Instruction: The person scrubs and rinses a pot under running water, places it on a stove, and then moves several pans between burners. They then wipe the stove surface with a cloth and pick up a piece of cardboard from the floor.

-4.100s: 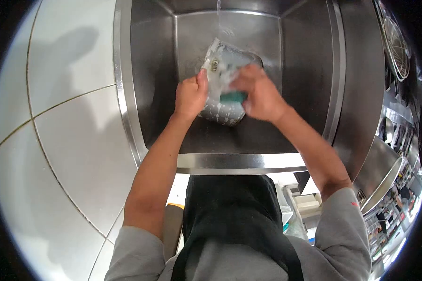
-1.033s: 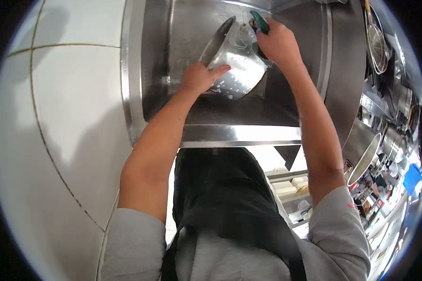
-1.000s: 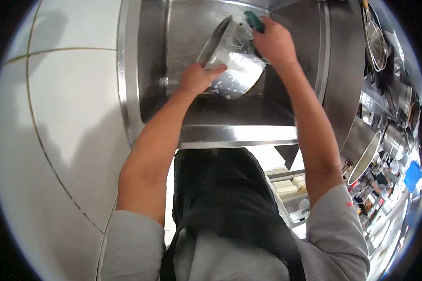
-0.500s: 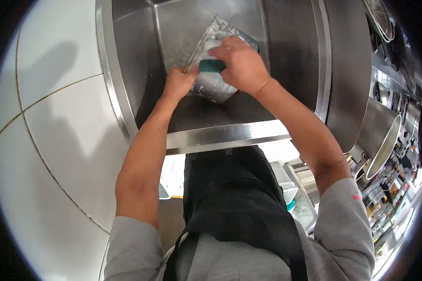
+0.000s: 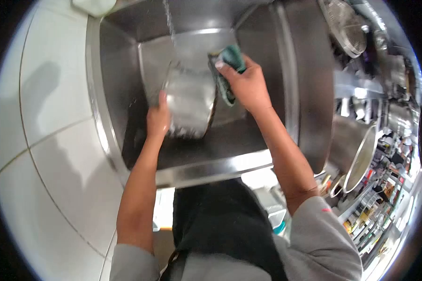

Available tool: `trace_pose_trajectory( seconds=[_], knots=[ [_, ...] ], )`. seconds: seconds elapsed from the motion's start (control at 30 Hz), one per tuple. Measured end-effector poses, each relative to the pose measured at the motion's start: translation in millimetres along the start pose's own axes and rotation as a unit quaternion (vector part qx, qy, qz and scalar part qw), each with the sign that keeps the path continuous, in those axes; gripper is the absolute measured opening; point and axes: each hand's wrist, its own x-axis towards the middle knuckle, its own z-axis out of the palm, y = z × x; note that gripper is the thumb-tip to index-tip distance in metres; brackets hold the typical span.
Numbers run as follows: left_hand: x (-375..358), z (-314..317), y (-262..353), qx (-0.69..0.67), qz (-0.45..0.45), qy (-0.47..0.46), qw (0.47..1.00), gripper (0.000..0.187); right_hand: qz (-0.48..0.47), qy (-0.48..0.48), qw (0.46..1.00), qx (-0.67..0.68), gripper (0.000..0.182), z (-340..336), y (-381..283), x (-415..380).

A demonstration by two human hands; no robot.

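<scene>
Inside the sink, a shiny rectangular metal pan [image 5: 190, 96] is tilted, with streaks of suds along its lower edge. My left hand [image 5: 159, 118] grips the pan by its left edge, thumb up along the side. At the pan's right edge, my right hand [image 5: 251, 88] is closed on a green scouring pad [image 5: 230, 57], which is bent and hangs down below the fingers.
A thin stream of water [image 5: 169, 21] falls into the steel sink [image 5: 213, 171] from above. White tiles [image 5: 56, 154] line the left side. To the right are a strainer [image 5: 347, 28], a large pot [image 5: 356, 150] and crowded shelves.
The pan has turned and moved lower left, its suds mostly gone from the visible face. My right hand has drawn the pad off it to the right. Running water has appeared.
</scene>
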Motion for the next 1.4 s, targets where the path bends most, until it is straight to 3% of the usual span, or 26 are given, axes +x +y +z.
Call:
trace_pose_trajectory(
  seconds=[0.03,0.1,0.17,0.23,0.3,0.4,0.47,0.5,0.53,0.6,0.67,0.7,0.73,0.77,0.8,0.87,0.97,1.03,1.1,1.17,1.2,1.27,1.3,1.37,1.4],
  knots=[
    [-4,-1,5,0.011,0.018,0.012,1.0,0.097,-0.065,0.038,0.997,0.015,0.031,-16,-30,14],
    [-5,2,14,0.015,0.044,0.045,0.998,0.096,-0.242,0.107,0.961,-0.076,0.034,-57,-68,58],
    [0,5,13,0.011,0.052,0.084,0.995,0.095,-0.386,0.198,0.873,-0.224,0.038,-83,-119,97],
    [8,1,17,0.033,0.064,0.051,0.996,0.094,-0.427,0.232,0.802,-0.346,0.031,-90,-167,132],
    [16,-7,29,0.088,0.039,0.002,0.995,0.094,-0.344,0.16,0.778,-0.5,0.036,-101,-168,188],
    [29,1,21,0.089,0.044,0.049,0.994,0.096,-0.225,0.034,0.689,-0.688,0.037,-101,-140,270],
    [24,5,14,0.036,0.121,0.089,0.988,0.099,-0.263,0.061,0.681,-0.681,0.036,-104,-95,327],
    [21,4,17,0.031,0.118,0.085,0.989,0.1,-0.282,0.074,0.676,-0.677,0.035,-105,-83,341],
    [16,3,23,0.026,0.115,0.081,0.99,0.1,-0.275,0.076,0.678,-0.677,0.035,-103,-88,336],
    [7,-7,37,0.06,0.021,0.027,0.998,0.098,-0.26,0.077,0.683,-0.678,0.033,-101,-105,313],
    [20,6,28,0.069,0.08,0.087,0.991,0.095,-0.2,0.124,0.747,-0.622,0.034,-90,-141,264],
    [24,8,23,0.075,0.102,0.119,0.985,0.094,-0.232,0.211,0.724,-0.614,0.03,-72,-161,219],
    [24,5,27,0.085,0.074,0.096,0.989,0.091,-0.253,0.189,0.822,-0.473,0.032,-58,-177,171],
    [21,0,34,0.096,0.047,0.073,0.992,0.088,-0.378,0.219,0.773,-0.459,0.036,-35,-183,117],
    [12,-4,36,0.066,0.066,0.07,0.993,0.088,-0.377,0.219,0.777,-0.453,0.036,-24,-177,93],
    [4,-7,44,0.002,0.119,0.064,0.991,0.088,-0.486,0.151,0.731,-0.455,0.048,-21,-112,95],
    [3,2,24,-0.088,0.171,0.126,0.973,0.086,-0.348,-0.015,0.824,-0.447,0.052,26,-44,52],
    [3,5,18,-0.03,0.184,0.135,0.973,0.086,-0.271,-0.139,0.821,-0.483,0.053,48,7,31],
    [4,3,10,0.011,0.187,0.115,0.976,0.086,-0.275,-0.154,0.86,-0.401,0.054,64,64,29],
    [6,-1,10,0.028,0.186,0.072,0.979,0.085,-0.117,-0.137,0.922,-0.343,0.052,63,73,71],
    [3,0,13,0.023,0.183,0.093,0.978,0.085,-0.041,-0.124,0.941,-0.312,0.052,57,72,94],
    [7,3,8,0.032,0.192,0.095,0.976,0.085,0.03,-0.097,0.953,-0.286,0.05,32,44,120],
    [8,4,4,0.035,0.194,0.095,0.976,0.084,0.068,-0.159,0.972,-0.16,0.051,17,46,131],
    [3,2,4,0.015,0.178,0.086,0.98,0.084,0.147,-0.269,0.947,0.091,0.053,-15,48,145],
    [0,1,7,0.004,0.172,0.079,0.982,0.084,0.094,-0.279,0.955,0.036,0.053,-23,41,140]
  ],
)
